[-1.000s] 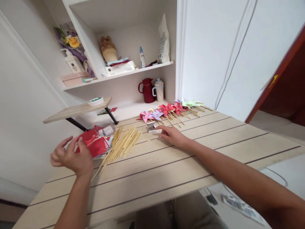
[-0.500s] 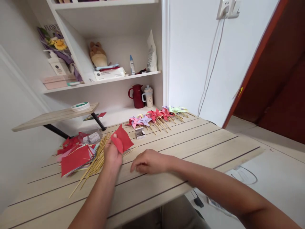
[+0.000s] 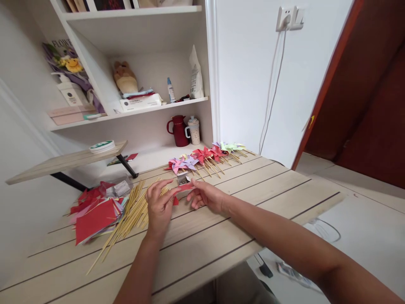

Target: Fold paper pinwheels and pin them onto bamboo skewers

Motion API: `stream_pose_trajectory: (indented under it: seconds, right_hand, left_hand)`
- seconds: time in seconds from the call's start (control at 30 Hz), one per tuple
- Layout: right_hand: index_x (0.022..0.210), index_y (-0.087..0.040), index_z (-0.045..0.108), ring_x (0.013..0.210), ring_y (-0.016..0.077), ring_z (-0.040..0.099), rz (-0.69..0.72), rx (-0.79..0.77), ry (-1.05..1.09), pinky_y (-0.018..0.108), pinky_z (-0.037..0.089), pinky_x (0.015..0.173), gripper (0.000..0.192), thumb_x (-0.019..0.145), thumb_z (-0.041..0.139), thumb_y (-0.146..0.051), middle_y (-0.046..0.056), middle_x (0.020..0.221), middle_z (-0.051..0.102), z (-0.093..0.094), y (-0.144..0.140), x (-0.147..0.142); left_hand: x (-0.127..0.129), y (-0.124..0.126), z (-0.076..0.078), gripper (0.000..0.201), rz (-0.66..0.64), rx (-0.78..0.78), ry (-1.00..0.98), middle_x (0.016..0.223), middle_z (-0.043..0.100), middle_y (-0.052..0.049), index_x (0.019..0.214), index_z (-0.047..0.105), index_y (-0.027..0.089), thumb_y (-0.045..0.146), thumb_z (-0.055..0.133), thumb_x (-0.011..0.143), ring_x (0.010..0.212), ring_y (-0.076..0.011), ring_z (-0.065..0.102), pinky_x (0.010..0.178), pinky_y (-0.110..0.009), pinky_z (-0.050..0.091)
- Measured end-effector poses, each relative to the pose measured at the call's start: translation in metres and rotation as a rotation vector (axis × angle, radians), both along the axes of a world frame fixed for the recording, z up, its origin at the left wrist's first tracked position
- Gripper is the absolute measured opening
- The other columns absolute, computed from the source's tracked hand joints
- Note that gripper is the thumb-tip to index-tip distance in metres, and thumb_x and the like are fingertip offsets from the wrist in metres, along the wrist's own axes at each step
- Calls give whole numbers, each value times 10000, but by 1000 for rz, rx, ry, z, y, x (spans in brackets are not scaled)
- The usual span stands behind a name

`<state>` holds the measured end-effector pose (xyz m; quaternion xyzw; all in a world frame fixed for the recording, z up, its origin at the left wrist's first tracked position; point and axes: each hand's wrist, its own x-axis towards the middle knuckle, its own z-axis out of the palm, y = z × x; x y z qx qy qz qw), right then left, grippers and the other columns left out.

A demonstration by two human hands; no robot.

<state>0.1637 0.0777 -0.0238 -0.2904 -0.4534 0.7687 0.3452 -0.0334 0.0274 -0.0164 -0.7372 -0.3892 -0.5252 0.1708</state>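
Observation:
Both my hands meet over the wooden table [image 3: 240, 198] and pinch one red paper square [image 3: 182, 189] between them. My left hand [image 3: 160, 207] grips its left part, and my right hand [image 3: 205, 196] holds its right edge. The paper is seen nearly edge-on and is mostly hidden by my fingers. Just behind it sits a small open box of pins [image 3: 182, 179]. A pile of bamboo sticks [image 3: 129, 213] lies to the left of my left hand, beside a stack of coloured paper squares [image 3: 95, 211].
A row of finished paper pinwheels [image 3: 205, 155] lies along the table's far edge. Behind it stand a red jug [image 3: 179, 131] and a lidded cup [image 3: 193, 130]. A small raised shelf [image 3: 66, 162] with a tape roll juts at left. Wall shelves hold bottles and boxes.
My left hand took a red square from the stack and carried it right to the table's middle. My right hand left the pin box, drew back, then came forward and gripped the square too.

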Motion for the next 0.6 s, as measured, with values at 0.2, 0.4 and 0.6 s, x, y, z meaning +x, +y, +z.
stream_pose_trajectory:
  seconds: [0.2, 0.4, 0.6]
  right_hand:
    - [972, -188, 645, 517, 114, 644, -14, 55, 45, 231, 541, 516, 347, 770, 830, -402, 19, 768, 729, -5, 0, 4]
    - [939, -176, 697, 629, 126, 637, -151, 151, 87, 249, 523, 593, 416, 604, 908, -302, 5, 765, 709, 3, -3, 5]
    - [940, -197, 723, 679, 151, 620, -301, 207, 89, 275, 501, 621, 361, 634, 854, -336, 17, 813, 723, -1, 5, 5]
  left_hand:
    - [10, -5, 0, 191, 0, 93, 202, 1201, 731, -68, 964, 792, 325, 192, 663, 920, 1192, -277, 552, 1024, -490, 373]
    - [20, -7, -9, 180, -7, 71, 268, 1282, 679, -88, 1073, 770, 339, 305, 668, 927, 1226, -295, 537, 1070, -513, 351]
    - [19, -8, -16, 357, 83, -25, -4, 1296, 595, -131, 1334, 630, 252, 322, 519, 1002, 1206, -273, 561, 1069, -468, 386]
